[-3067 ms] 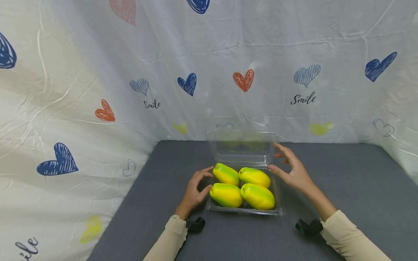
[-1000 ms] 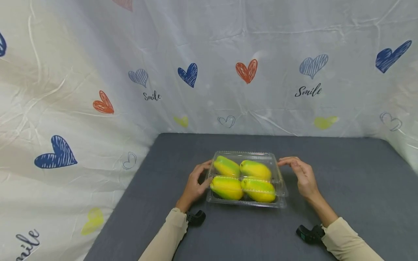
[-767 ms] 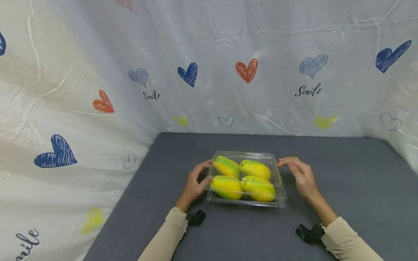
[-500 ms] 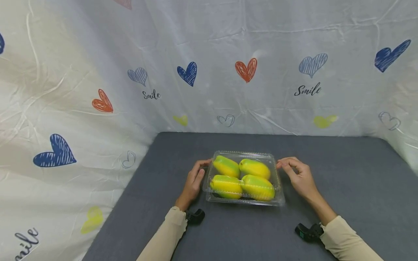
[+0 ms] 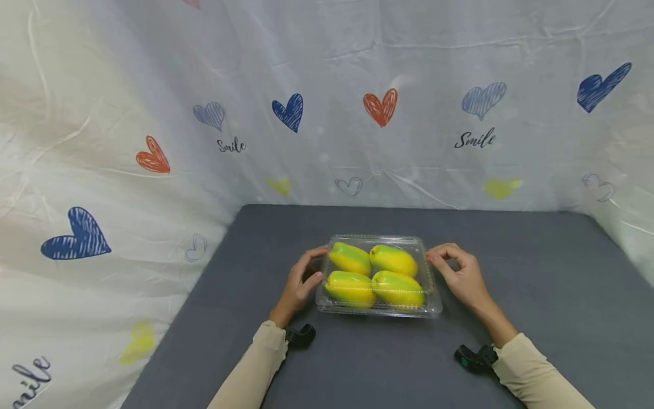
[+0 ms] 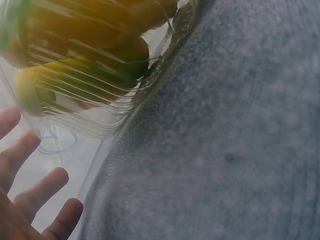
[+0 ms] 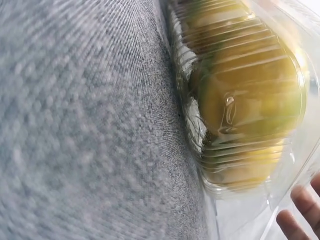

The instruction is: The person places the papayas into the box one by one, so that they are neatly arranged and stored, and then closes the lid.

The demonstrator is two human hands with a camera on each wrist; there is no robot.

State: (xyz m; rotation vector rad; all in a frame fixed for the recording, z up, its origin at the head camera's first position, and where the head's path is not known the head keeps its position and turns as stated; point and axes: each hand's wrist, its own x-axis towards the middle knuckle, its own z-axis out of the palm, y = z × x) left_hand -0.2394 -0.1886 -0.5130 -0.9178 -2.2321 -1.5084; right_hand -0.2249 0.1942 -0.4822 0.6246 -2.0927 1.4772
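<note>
A clear plastic clamshell container [image 5: 378,311] lies on the table with its lid down over several oblong yellow-green fruits [image 5: 397,288]. At its left side is my left hand [image 5: 298,284], fingertips by the far left corner and thumb apart from them. The left wrist view shows that hand's spread fingers [image 6: 42,185] beside the ribbed wall. My right hand [image 5: 462,275] pinches the rim at the far right corner between thumb and index finger. In the right wrist view its other fingers [image 7: 302,202] stick out loosely past the rim; thumb and index are out of frame there.
A dark grey cloth covers the table [image 5: 383,363]. Behind it and to the left hangs a white curtain [image 5: 327,159] printed with hearts. Each wrist carries a black strapped device, the left one [image 5: 301,336] and the right one [image 5: 475,359].
The lid, upright at first, has folded down over the fruits and now sits closer to the base. My left thumb has drawn off the lid; my right fingers have come in to the rim.
</note>
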